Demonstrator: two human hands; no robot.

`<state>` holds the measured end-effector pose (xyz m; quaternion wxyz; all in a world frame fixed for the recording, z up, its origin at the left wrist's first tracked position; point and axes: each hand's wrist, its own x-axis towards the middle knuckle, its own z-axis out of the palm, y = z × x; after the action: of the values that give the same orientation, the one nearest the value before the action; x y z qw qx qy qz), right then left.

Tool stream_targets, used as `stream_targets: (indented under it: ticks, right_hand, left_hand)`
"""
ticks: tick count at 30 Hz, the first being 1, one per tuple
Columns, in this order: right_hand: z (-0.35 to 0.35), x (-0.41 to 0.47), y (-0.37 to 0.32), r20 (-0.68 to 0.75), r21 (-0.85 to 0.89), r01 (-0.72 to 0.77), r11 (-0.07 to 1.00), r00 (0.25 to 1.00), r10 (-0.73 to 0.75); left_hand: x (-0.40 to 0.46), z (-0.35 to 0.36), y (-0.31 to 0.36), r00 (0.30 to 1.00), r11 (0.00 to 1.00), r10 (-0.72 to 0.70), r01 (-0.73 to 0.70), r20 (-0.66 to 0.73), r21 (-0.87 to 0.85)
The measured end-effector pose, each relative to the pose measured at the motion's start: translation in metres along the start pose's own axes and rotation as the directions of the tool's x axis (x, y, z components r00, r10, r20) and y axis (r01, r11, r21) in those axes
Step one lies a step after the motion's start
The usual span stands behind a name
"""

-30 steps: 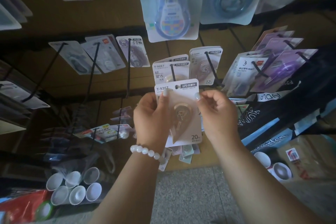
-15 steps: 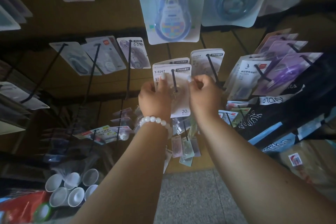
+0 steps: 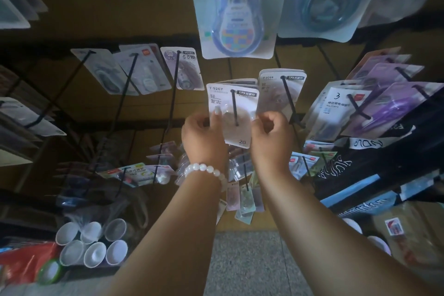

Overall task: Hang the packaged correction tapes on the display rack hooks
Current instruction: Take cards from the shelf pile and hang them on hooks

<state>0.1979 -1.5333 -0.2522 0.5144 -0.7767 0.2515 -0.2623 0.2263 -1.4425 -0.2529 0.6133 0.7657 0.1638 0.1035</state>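
1. The rack (image 3: 144, 127) takes up nearly the whole view, and most of its hooks already carry packs: big blister packs along the top edge, smaller cards across the middle row, purple packs (image 3: 389, 108) toward the right edge, more packs low down. Much of the stocking looks done.
2. Both arms reach up to the middle of the rack. The left hand (image 3: 204, 137), with a bead bracelet (image 3: 206, 170) on its wrist, pinches the left edge of a tape pack (image 3: 230, 115); its fingers (image 3: 217, 113) are closed narrow on the card. The right hand (image 3: 269, 139) pinches the right edge, fingers curled tight on it.
3. The tape pack sits in the middle row, just left of a similar pack (image 3: 281, 91). A hook (image 3: 234, 108) passes through its hanging hole, and its black rod runs down across the card's face.
4. Judgement: this pack is threaded on but not yet released; it still has to be slid back to the cards behind it and let go.
5. Whether more packs wait to be hung cannot be told; no loose stock is in view. White cups (image 3: 91, 245) stand at the lower left.
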Motion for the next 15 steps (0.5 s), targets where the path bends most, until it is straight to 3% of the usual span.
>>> stream_targets:
  ticks: [6,10,15]
  right_hand:
    - [0.0,-0.044,0.03,0.035,0.012,0.023,1.0,0.999,-0.024]
    - [0.005,-0.081,0.068,0.13,-0.101,0.099,0.99,0.988,-0.085]
    - [0.029,-0.115,0.136,0.268,-0.23,0.011,0.973,0.962,0.053]
  left_hand:
    - [-0.019,-0.031,-0.041,0.99,0.99,-0.136,0.138,-0.045,0.039]
    - [-0.041,-0.052,-0.086,0.972,0.971,-0.231,0.233,-0.04,0.061]
    - [-0.055,-0.067,-0.171,0.933,0.916,-0.361,0.352,0.012,0.193]
